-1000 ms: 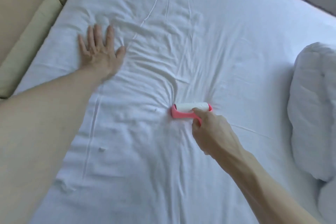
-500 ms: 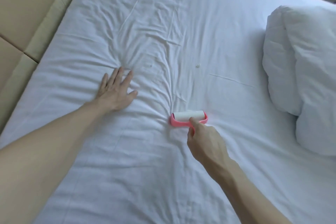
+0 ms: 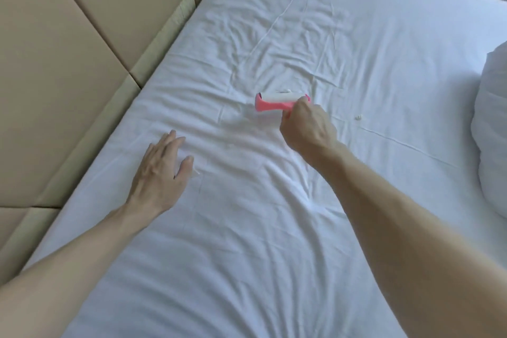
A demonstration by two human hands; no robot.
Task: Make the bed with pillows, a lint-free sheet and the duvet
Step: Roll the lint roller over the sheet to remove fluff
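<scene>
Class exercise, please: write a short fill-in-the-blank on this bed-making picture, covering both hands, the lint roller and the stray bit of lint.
1. The right hand grips a lint roller with a ___ frame.
2. The left hand lies flat on the white sheet and holds ___.
3. A speck of lint lies on the sheet to the ___ of the lint roller.

Missing words: pink; nothing; right.
</scene>
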